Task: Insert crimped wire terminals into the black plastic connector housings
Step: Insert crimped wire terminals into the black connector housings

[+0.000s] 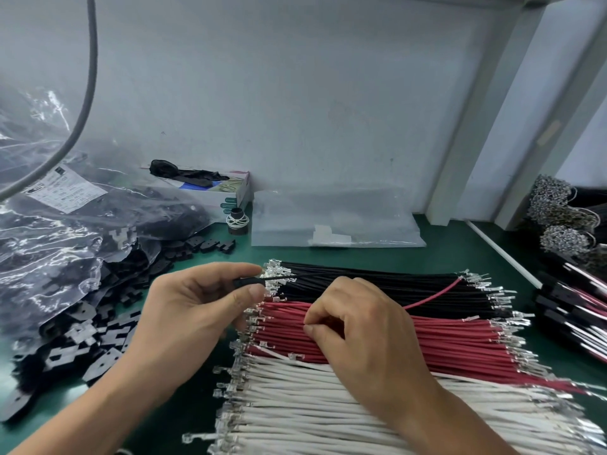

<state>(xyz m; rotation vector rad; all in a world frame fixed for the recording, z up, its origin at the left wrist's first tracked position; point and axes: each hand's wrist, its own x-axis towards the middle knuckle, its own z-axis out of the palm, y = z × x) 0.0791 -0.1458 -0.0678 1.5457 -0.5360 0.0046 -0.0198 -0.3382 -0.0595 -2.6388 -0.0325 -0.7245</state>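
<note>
Three flat rows of crimped wires lie on the green surface (460, 244): black wires (377, 284) toward 12 o'clock, red wires (460, 339) in the middle, white wires (295, 412) toward 6 o'clock, each too many to count. The left hand (190, 310) pinches one black connector housing (246, 281) in its fingers, while the right hand (361, 326) has its fingers curled round one red wire (433, 295) arching over the black row. At 9 o'clock loose housings (98, 339) spill from a clear bag (65, 231) whose white label (65, 188) is unreadable; bare surface shows toward 1 o'clock.
</note>
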